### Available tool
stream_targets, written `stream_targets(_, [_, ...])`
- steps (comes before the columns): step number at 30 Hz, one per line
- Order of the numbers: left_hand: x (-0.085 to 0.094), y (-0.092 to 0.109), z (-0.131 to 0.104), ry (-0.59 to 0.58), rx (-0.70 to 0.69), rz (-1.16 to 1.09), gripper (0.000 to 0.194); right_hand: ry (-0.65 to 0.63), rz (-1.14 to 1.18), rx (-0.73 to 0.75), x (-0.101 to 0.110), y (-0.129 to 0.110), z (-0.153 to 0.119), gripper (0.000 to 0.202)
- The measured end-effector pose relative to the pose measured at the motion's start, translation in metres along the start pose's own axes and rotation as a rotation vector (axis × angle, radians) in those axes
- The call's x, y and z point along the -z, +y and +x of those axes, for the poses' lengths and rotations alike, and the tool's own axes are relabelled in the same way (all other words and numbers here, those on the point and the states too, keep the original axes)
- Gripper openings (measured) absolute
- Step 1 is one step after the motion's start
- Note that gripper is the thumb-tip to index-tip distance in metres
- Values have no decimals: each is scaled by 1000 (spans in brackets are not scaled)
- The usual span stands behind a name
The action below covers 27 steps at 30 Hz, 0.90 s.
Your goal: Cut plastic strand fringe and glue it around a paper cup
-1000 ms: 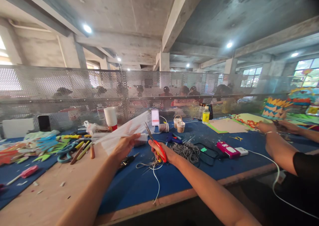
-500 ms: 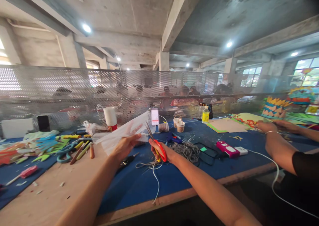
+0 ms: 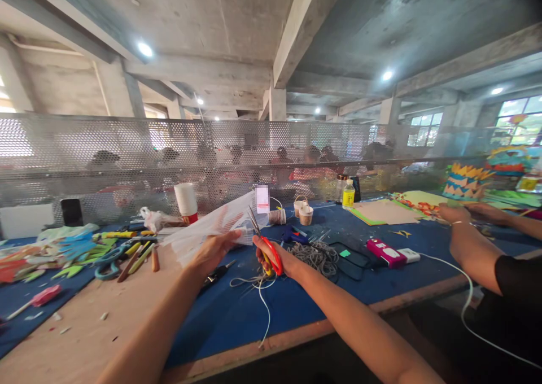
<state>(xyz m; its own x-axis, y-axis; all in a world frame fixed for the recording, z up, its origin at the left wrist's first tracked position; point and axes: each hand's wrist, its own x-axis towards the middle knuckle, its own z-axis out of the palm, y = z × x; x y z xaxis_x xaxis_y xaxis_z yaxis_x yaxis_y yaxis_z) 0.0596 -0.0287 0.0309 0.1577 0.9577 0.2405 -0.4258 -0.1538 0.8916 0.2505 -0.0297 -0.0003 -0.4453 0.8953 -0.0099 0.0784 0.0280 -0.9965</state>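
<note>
My left hand [image 3: 215,249] pinches the lower edge of a translucent white pleated-looking sheet [image 3: 212,223], which fans out up and away from me. In my right hand [image 3: 277,258] is a pair of scissors [image 3: 272,254] with red-orange and yellow handles, my fingers wrapped round them. The blades [image 3: 255,221] point up, partly open, beside the sheet's right edge; I cannot tell whether they touch it. Beneath my right hand lies some thin cord [image 3: 265,305] on the blue mat [image 3: 224,322]. A dark tool [image 3: 218,274] sits by my left wrist.
Grey cord [image 3: 317,257], a blue glue gun [image 3: 294,234] and small buckets [image 3: 305,214] are ahead to the right. Hand tools [image 3: 139,257] and coloured scraps [image 3: 68,245] lie left. At right, another person's arm [image 3: 474,245] reaches over paper sheets [image 3: 383,210]. A perforated screen [image 3: 237,132] stands behind.
The sheet's right edge has dropped slightly beside the scissor blades. Both of my hands keep nearly the same place and hold, and the view has shifted very slightly.
</note>
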Motion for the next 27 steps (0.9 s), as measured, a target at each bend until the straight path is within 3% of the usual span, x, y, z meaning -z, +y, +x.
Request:
stream_targets(6, [-5,-2,-3,-65,-50,59,88,42,-17,-17,2,4,5,63])
stream_targets(27, [1,-5,0,-76,-42,89,92,108,-78,-3,2,5,6,62])
